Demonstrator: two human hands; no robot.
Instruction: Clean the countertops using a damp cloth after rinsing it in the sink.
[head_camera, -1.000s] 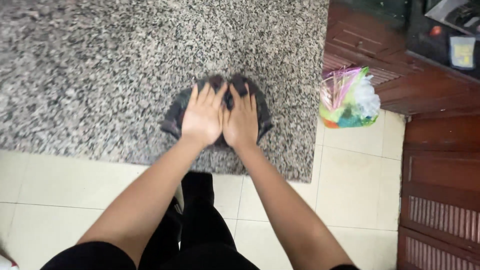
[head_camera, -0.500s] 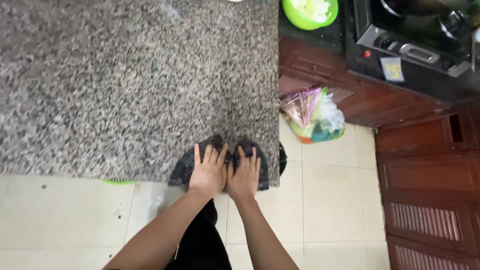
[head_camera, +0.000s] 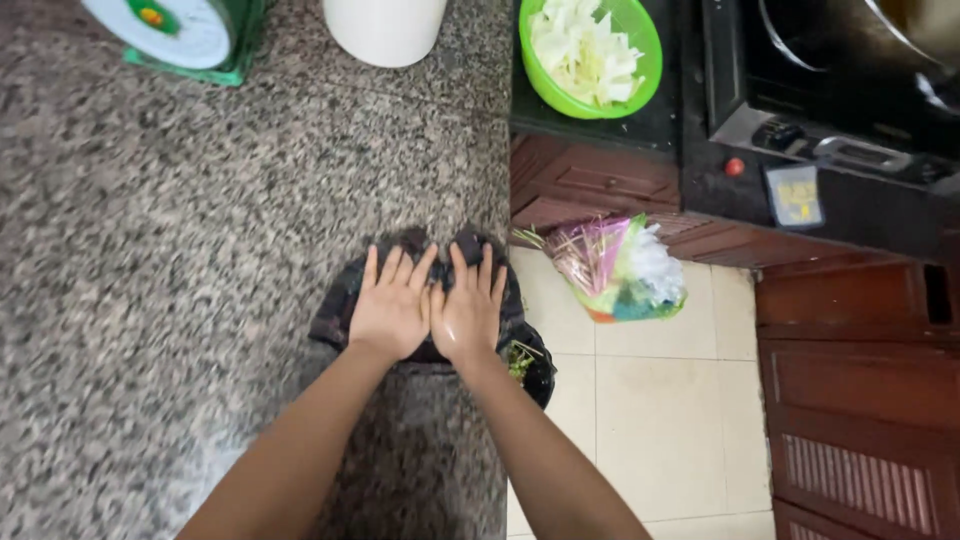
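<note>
Both my hands lie flat, side by side, on a dark wet cloth (head_camera: 340, 305) near the right edge of a speckled granite counter (head_camera: 180, 260). My left hand (head_camera: 392, 305) covers the cloth's left half and my right hand (head_camera: 468, 310) its right half, fingers spread and pointing away from me. The cloth pokes out past the fingertips and at the left side. Neither hand grips anything; both palms press down on it.
A green kitchen scale (head_camera: 175, 30) and a white container (head_camera: 385, 28) stand at the counter's far end. A green bowl of cut cabbage (head_camera: 590, 50) sits beside a black stove (head_camera: 830, 90). A bag of scraps (head_camera: 620, 270) hangs over the tiled floor (head_camera: 650, 420). Wooden cabinets (head_camera: 860, 400) at the right.
The view has tilted up and shifted, bringing the scale, bowl and stove into sight. My hands stay flat on the cloth, which now sits farther along the counter near its right edge.
</note>
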